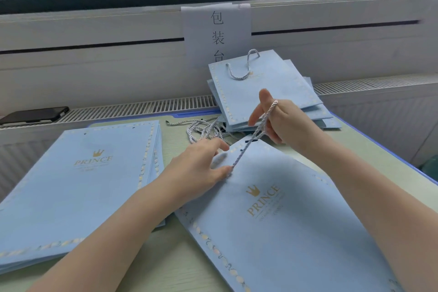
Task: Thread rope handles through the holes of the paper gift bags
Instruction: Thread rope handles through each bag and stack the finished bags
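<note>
Flat on the table lay the blue gift bag (296,220), its rope handle (251,142) pulled taut by the right hand's (282,121) pinch while the left hand (201,166) pressed the lower end, probably awaiting the second hole.

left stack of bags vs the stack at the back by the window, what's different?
The left stack has no handles: its top holes are empty. The back stack has a rope handle looped on its top bag. The left stack lies squared up; the back stack is fanned and skewed. Both are light blue paper with a dotted border.
</note>
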